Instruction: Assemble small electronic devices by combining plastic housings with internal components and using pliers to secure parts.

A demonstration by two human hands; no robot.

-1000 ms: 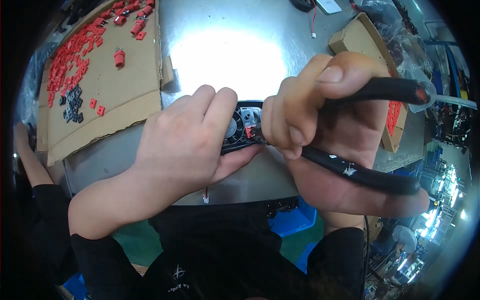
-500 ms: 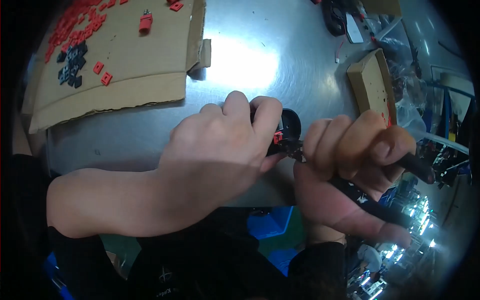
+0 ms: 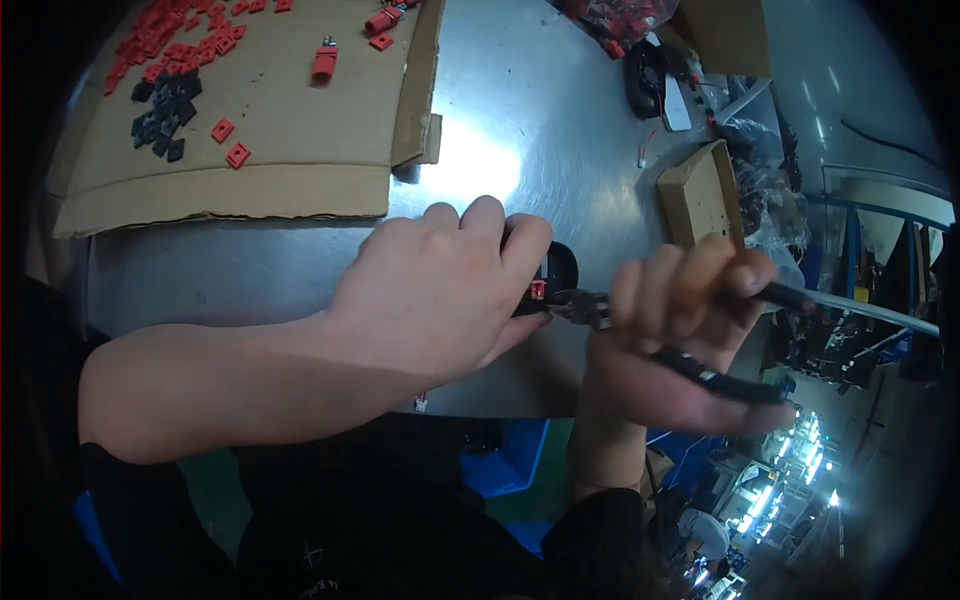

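My left hand (image 3: 440, 285) is closed over a black plastic housing (image 3: 565, 262), whose rounded end sticks out past the fingers; most of it is hidden under the palm. A small red part (image 3: 538, 290) sits in the housing close to my index finger. In my right hand (image 3: 690, 335), slightly blurred, is a pair of pliers (image 3: 577, 306) with dark handles spread apart. The metal jaws point left and reach the housing's edge just below the red part; whether they grip anything I cannot tell. A small white connector (image 3: 421, 402) shows below my left wrist at the table's near edge.
Loose red pieces (image 3: 190, 45) and dark pieces (image 3: 165, 115) lie on a cardboard sheet (image 3: 300, 190) at the far left, with a red cylindrical part (image 3: 324, 62). At right are an open cardboard box (image 3: 690, 190), another black housing (image 3: 646, 78) and plastic bags (image 3: 775, 210).
The view has shifted a little. My right hand and the pliers have moved, and more of the jaws shows beside the housing. My left hand keeps its hold. The white connector has come into sight.
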